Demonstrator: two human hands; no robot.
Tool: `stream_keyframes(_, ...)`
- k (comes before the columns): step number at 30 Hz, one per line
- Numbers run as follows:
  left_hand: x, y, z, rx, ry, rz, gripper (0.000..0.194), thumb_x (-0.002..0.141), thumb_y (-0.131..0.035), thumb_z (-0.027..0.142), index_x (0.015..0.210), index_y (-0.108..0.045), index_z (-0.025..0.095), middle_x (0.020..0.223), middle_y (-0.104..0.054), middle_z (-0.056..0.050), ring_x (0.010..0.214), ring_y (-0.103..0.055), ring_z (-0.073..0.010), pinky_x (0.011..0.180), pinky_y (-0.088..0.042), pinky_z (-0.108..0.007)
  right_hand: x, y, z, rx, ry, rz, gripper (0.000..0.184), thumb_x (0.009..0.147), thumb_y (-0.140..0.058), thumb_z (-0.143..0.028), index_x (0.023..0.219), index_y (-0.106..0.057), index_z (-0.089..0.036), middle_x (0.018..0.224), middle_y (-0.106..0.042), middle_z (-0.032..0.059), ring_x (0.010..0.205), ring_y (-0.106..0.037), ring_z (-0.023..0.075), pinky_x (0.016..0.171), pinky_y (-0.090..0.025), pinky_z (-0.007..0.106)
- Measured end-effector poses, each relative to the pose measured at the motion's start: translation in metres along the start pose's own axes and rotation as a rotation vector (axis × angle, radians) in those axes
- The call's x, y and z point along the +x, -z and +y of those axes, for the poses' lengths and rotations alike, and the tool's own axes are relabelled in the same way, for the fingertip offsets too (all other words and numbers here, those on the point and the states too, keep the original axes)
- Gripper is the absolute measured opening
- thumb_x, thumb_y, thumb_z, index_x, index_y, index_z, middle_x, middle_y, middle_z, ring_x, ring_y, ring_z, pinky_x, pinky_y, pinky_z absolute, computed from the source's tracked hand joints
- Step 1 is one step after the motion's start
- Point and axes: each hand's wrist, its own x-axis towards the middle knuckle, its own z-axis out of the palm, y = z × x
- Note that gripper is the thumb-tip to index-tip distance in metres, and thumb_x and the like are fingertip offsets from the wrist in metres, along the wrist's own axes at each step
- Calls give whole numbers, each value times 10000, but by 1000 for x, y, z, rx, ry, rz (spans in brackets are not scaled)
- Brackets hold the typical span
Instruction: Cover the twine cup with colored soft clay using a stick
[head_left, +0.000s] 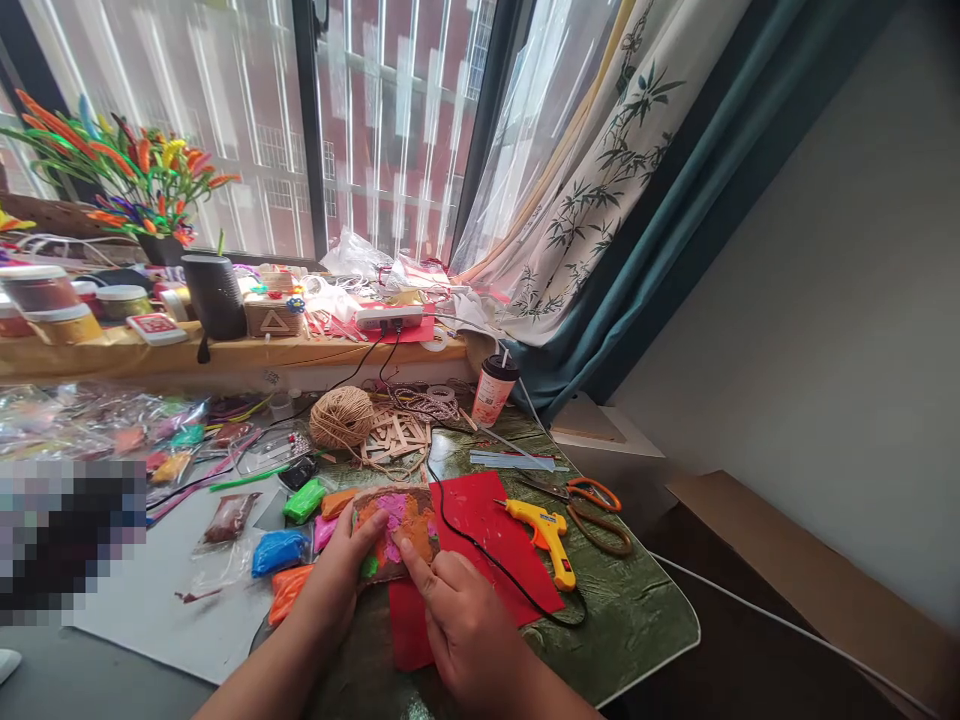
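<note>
My left hand (352, 555) grips the left side of a flat brown piece (431, 545), its thumb lying over the top. Patches of pink clay (391, 507), orange clay and a little green clay are spread on this piece. My right hand (465, 610) presses its stretched index finger onto the clay, thumb apart and other fingers curled; nothing shows in its grasp. Left of the piece lie wrapped packs of green clay (304, 501), blue clay (280, 552) and orange clay (289, 592). Red sheets (495, 530) lie under and right of the hands.
A yellow glue gun (544, 537) lies on the red sheet, its black cord looping nearby. Scissors (592, 510) lie to its right. Behind stand a twine ball (341, 417), wooden sticks (396, 436) and a lidded paper cup (495, 390). Paint jars (64, 325) line the sill.
</note>
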Motion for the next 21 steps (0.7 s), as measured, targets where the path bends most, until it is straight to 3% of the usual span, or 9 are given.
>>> stream_keyframes(3,-1,-1,1,16,7,9,593,846,-865,344,1371,-621,218,1244,-821,-139,1111,-818,-349,912,-686,-438,1,1,2,-33,7,-38,819,1012,-420,-68,1770,-173,-258,980,-647,108,836,-604,289,726,-607,422)
stream_keyframes(6,-2,-1,3,31,19,17,585,865,-854,364,1379,-611,228,1266,-815,-139,1111,-818,-344,887,-690,-428,4,6,0,59,-19,-48,762,1016,-426,-82,1745,-284,-254,991,-658,103,866,-632,279,768,-614,413)
stream_keyframes(9,-1,0,4,44,28,17,598,868,-857,363,1394,-604,232,1282,-810,-141,1117,-816,-345,881,-690,-429,7,14,-4,222,-79,51,654,1052,-402,-92,1665,-441,-318,1048,-682,86,927,-674,249,835,-615,377)
stream_keyframes(12,0,2,3,53,37,18,603,876,-858,377,1406,-602,243,1302,-805,-134,1109,-819,-335,859,-689,-412,8,21,-6,244,-80,158,651,1064,-391,-101,1664,-425,-352,1028,-680,70,908,-673,244,801,-602,365)
stream_keyframes(15,1,4,3,48,48,10,643,860,-872,428,1419,-601,258,1322,-798,-129,1107,-819,-335,849,-689,-414,9,22,-4,116,3,99,728,1016,-406,-83,1707,-355,-305,929,-639,68,821,-622,262,709,-569,374)
stream_keyframes(21,0,2,3,13,54,-7,665,838,-893,409,1410,-600,237,1285,-806,-146,1133,-811,-350,857,-694,-415,10,14,6,-46,49,-52,751,986,-430,-75,1710,-348,-259,925,-636,82,787,-568,271,684,-523,387)
